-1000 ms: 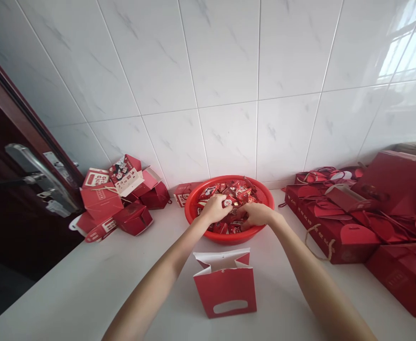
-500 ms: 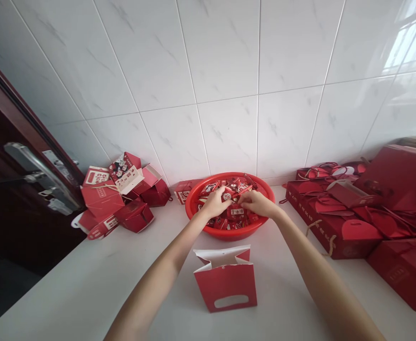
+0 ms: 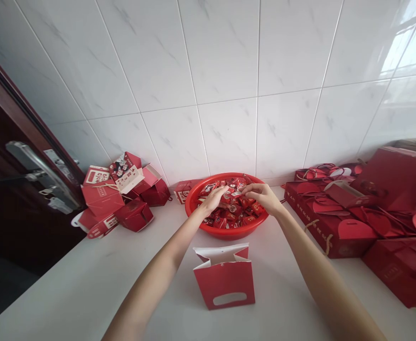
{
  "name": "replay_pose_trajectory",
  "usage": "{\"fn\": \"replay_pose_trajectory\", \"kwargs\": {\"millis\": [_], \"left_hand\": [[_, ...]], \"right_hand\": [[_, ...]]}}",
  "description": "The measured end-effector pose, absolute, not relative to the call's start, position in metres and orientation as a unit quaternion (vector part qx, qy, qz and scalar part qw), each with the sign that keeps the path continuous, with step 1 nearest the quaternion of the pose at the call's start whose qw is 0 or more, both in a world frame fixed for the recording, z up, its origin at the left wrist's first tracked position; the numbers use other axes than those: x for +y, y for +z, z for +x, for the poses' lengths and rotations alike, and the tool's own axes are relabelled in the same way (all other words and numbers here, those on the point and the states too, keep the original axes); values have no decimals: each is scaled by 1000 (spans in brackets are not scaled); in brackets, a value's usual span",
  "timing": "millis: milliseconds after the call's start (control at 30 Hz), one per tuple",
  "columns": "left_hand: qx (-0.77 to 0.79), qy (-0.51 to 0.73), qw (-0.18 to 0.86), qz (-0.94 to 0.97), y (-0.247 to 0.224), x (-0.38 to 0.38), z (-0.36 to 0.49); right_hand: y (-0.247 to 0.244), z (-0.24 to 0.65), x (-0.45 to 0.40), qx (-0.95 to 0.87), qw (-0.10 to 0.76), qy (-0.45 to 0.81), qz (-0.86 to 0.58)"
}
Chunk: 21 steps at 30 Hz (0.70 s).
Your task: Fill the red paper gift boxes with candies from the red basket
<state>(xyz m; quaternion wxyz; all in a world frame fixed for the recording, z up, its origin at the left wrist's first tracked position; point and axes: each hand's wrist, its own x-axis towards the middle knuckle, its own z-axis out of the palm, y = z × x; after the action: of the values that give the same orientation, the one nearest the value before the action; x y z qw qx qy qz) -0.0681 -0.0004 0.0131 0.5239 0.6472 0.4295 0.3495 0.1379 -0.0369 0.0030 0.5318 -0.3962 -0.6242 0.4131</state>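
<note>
A red plastic basket [image 3: 229, 233] full of small red wrapped packets [image 3: 232, 210] stands against the tiled wall. Over its left part is my left hand [image 3: 213, 199], fingers stretched and apart among the packets. At the basket's right side my right hand [image 3: 261, 195] is pinched on a small red packet [image 3: 237, 193], just above the others. Nearer to me, an upright red paper bag [image 3: 225, 284] stands with its top open and a white oval at its lower front.
Folded red boxes [image 3: 103, 200] are heaped at the left, near a dark door with a metal handle [image 3: 33, 161]. Large red gift boxes [image 3: 336, 232] with cords crowd the right side. One small red box [image 3: 183, 190] sits behind the basket's left rim.
My right hand has lifted slightly and shifted a little to the right. My left hand's fingers have straightened, and more packets show between the hands.
</note>
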Motion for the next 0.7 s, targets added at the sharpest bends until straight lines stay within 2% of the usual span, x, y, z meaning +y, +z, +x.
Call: {"fn": "replay_pose_trajectory", "kwargs": {"millis": [100, 300, 433, 533, 700], "left_hand": [[382, 337, 554, 658, 16, -3, -68], [296, 392, 493, 718, 16, -6, -67], [289, 407, 486, 718, 17, -7, -67], [323, 369, 476, 730, 16, -6, -67], [403, 293, 388, 775, 10, -3, -68]], "right_hand": [[5, 132, -39, -636, 537, 408, -376], [5, 105, -38, -483, 638, 478, -361], [4, 94, -40, -447, 617, 549, -345], [3, 92, -42, -446, 595, 570, -348], [0, 93, -41, -454, 571, 565, -385]]}}
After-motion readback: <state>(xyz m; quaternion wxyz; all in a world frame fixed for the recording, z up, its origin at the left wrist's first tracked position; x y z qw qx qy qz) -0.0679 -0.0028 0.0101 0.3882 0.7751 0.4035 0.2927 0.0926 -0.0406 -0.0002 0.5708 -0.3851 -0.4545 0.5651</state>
